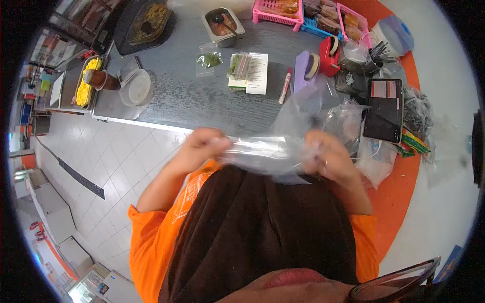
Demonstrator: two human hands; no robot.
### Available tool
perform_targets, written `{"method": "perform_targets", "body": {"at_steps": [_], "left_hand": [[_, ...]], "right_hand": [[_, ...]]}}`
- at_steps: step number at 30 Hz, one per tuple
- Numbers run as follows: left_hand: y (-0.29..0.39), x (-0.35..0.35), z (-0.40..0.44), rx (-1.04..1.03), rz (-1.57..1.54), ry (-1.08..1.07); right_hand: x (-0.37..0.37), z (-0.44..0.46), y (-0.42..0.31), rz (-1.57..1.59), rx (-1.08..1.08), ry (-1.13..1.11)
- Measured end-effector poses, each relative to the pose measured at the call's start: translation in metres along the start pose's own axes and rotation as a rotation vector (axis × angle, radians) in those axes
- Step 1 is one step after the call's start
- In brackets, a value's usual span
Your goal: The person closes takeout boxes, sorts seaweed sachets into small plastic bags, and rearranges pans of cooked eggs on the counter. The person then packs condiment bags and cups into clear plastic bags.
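Observation:
A clear plastic bag (pixel 262 150) is stretched between my two hands, close to my chest at the table's front edge. My left hand (pixel 204 146) is closed on its left end, thumb and fingers pinched together. At the other end my right hand (pixel 326 154) grips the plastic, its fingers partly smeared by motion. More thin, see-through plastic (pixel 303 106) rises behind my right hand toward the tape dispensers; whether it belongs to the same bag I cannot tell.
The dark table (pixel 177 86) holds small bags of green herbs (pixel 209 59), a red marker (pixel 285 87), a purple tape dispenser (pixel 304 73), a red tape dispenser (pixel 329 55) and a phone (pixel 383 111). A metal food container (pixel 222 28) and a pink basket (pixel 278 12) stand behind.

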State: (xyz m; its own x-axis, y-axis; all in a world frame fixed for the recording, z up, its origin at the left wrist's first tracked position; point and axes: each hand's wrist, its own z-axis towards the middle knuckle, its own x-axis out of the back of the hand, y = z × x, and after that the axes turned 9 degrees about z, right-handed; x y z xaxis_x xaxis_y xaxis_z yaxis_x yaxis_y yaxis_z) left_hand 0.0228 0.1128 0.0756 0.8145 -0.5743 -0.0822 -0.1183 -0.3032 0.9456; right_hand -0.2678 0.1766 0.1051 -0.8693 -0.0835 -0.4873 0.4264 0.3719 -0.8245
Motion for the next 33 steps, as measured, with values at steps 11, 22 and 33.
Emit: {"method": "perform_targets", "body": {"at_steps": [11,22,33], "left_hand": [[0.09,0.016,-0.084,-0.388,0.114,-0.251],[0.062,-0.005,-0.001,-0.551,0.755,0.028],[0.053,-0.024,-0.002,-0.665,0.909,0.194]], "right_hand": [[-0.016,-0.077,-0.09,-0.954,0.467,-0.375],[-0.013,-0.009,-0.057,-0.987,0.584,-0.007],[-0.04,0.0,-0.035,-1.291,0.562,-0.112]]}}
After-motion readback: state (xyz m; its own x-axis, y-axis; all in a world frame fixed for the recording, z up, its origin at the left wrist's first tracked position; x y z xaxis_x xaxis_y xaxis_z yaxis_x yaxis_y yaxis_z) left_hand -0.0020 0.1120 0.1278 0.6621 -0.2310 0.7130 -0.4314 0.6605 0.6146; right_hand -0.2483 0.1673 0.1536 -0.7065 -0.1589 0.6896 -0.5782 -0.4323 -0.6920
